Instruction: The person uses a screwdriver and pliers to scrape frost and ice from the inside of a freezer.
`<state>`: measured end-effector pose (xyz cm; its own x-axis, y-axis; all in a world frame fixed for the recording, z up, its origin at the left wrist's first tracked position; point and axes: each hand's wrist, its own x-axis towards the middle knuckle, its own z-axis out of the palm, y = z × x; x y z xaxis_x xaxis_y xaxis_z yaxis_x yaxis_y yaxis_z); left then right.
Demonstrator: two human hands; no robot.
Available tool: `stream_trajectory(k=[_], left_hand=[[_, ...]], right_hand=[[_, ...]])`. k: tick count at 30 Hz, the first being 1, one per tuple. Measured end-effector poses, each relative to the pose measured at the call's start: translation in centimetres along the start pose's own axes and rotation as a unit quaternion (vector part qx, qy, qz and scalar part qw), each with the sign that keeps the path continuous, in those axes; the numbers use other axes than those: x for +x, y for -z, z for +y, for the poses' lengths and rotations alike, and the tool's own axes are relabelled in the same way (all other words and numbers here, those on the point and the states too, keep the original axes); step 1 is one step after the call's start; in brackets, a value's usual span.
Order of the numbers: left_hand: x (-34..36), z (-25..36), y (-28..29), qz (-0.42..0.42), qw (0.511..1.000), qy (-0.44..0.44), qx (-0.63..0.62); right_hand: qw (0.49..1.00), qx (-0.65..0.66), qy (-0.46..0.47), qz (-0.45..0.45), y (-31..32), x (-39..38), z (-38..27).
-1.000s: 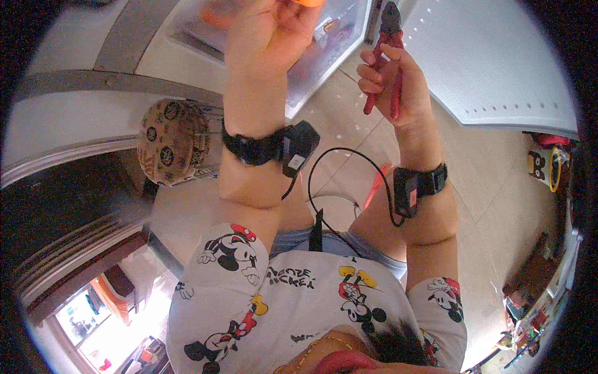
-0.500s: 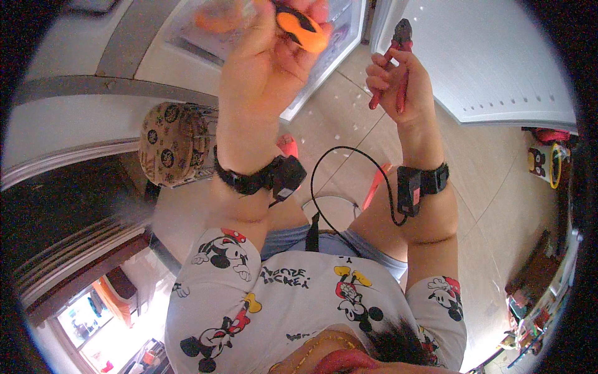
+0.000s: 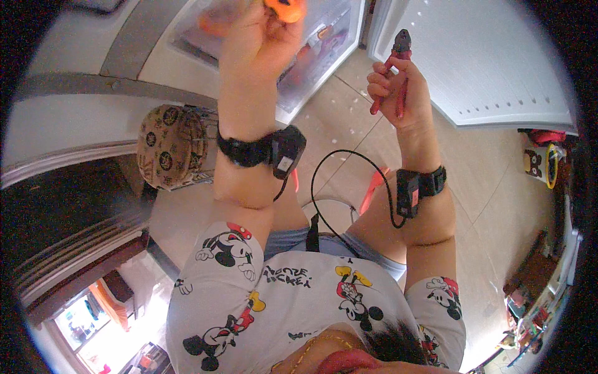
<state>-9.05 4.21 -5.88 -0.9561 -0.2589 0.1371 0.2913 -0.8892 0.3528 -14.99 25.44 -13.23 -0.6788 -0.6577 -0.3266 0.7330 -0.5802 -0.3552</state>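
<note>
"What did the hands have?"

"The left hand [image 3: 268, 40] had its grip curled around an orange-and-black object [image 3: 286, 9], partly cut off by the upper edge. The right hand [image 3: 400, 93] had its grip wrapped about red-handled pliers [image 3: 403, 42], dark nose pointing away from the person, handles spread apart."

"Where were the pliers, exactly?"

"Held up over the tiled floor [image 3: 349, 118], in view between a white-rimmed compartment [image 3: 327, 73] and a white panel [image 3: 498, 68]."

"And in that compartment?"

"Several things, some with orange on them, too blurred to name. The left forearm hid part of it."

"Any other container?"

"At left stood a round, wire-sided one with a patterned brown cover [image 3: 171, 146]; I couldn't tell what it held."
</note>
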Motion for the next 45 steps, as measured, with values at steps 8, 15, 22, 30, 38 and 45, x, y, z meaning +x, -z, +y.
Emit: stream_trajectory(k=[8,15,22,30,38,45], left_hand=[[-4.2,2.2,0.2,-0.060,0.997,0.010,-0.038],[-7.2,1.8,-2.1,0.012,0.994,0.027,-0.107],[-2.6,-1.0,-1.9,-0.025,0.998,0.004,0.053],[-1.9,0.5,-0.2,0.033,0.999,-0.022,-0.005],[-5.9,2.4,-0.8,0.023,0.996,-0.034,-0.075],[-7.8,1.8,-1.6,0.022,0.994,-0.008,-0.102]], right_hand=[[0.999,0.015,0.025,-0.019,0.6,-0.5,-0.6],[0.999,0.035,0.022,-0.015,1.2,-0.5,-0.4],[1.000,0.010,0.014,0.005,0.7,-0.3,-0.1],[1.000,0.000,0.005,0.001,1.3,0.5,-0.4],[0.999,0.018,0.037,-0.018,1.8,0.3,-1.0],[0.999,-0.002,0.045,-0.018,2.9,-0.3,-1.5]])
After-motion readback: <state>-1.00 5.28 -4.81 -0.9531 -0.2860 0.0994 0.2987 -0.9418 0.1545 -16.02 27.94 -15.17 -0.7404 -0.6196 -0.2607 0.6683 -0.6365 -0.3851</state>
